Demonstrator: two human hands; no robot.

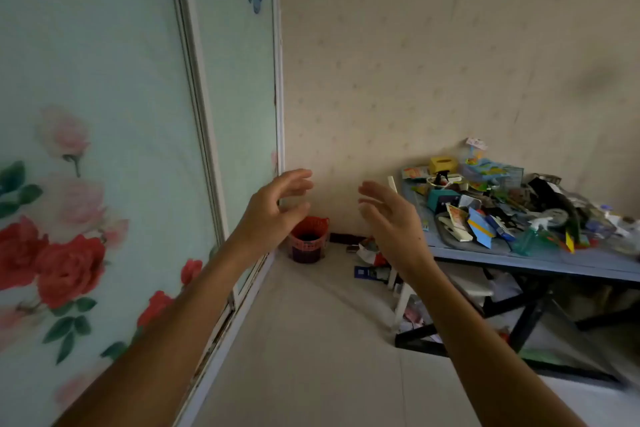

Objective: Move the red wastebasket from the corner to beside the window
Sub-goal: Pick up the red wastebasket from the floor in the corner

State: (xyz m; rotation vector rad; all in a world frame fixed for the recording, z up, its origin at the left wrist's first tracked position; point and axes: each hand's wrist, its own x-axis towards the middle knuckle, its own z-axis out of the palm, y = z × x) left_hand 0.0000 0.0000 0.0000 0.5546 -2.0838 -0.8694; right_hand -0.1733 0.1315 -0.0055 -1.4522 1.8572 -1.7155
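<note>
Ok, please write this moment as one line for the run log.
phase: reaching | left hand: open, empty | right hand: open, empty | red wastebasket: in corner, untouched

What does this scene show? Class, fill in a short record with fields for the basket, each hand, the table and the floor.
basket: red wastebasket upright on the floor in the corner, beside the flowered sliding door
left hand: raised, fingers spread, holding nothing
right hand: raised, open, holding nothing
table: blue top, right of the basket, piled with clutter
floor: litter lies between basket and table
task state: basket not yet touched
</note>
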